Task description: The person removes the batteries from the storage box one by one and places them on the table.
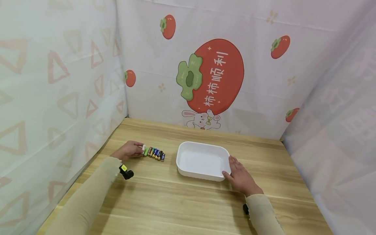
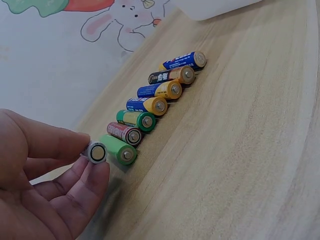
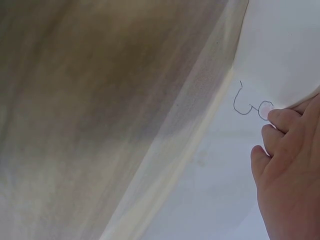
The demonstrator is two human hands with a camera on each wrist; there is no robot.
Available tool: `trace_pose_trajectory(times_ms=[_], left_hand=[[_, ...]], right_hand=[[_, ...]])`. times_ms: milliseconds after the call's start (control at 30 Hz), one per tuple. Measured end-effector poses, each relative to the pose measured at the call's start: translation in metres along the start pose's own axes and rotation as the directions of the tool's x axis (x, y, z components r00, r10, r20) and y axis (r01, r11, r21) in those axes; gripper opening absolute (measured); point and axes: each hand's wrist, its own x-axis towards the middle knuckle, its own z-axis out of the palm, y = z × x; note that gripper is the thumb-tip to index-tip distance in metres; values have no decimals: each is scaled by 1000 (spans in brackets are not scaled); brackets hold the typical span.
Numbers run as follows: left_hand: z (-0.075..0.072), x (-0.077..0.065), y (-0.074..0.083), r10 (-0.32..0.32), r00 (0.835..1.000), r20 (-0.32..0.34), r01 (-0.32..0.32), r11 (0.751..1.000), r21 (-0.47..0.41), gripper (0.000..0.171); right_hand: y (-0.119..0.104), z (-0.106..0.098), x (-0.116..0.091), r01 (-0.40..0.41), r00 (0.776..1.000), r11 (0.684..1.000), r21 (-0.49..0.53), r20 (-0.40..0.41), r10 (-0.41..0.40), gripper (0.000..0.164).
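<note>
My left hand (image 1: 130,150) pinches a white battery (image 2: 97,153) between thumb and fingertips, at the near-left end of a row of batteries. Beside it lies a light green battery (image 2: 120,149), then a red one (image 2: 124,133), a dark green one (image 2: 135,120), and several blue, yellow and black ones up to a blue battery (image 2: 184,61) at the far end. My right hand (image 1: 242,176) rests against the right end of a white rectangular tray (image 1: 202,178), fingers extended along its side and thumb at the front right rim.
The tray stands on a wood-grain table (image 1: 164,202), to the right of the batteries. Behind the table hangs a white cloth (image 1: 258,114) printed with persimmons and a rabbit. More printed cloth (image 1: 58,98) encloses the left side, and a pale sheet (image 1: 332,147) the right.
</note>
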Motion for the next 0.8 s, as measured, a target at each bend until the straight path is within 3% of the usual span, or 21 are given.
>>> trace_pose_trajectory(times_ms=[433, 800], left_hand=[[0, 5, -7, 0, 995, -95, 8, 996, 86, 46], [8, 6, -3, 13, 991, -131, 11, 984, 178, 41]], right_hand=[[-1, 0, 0, -26, 999, 1000, 5, 23, 26, 85], [0, 0, 0, -26, 999, 1000, 2, 22, 25, 85]])
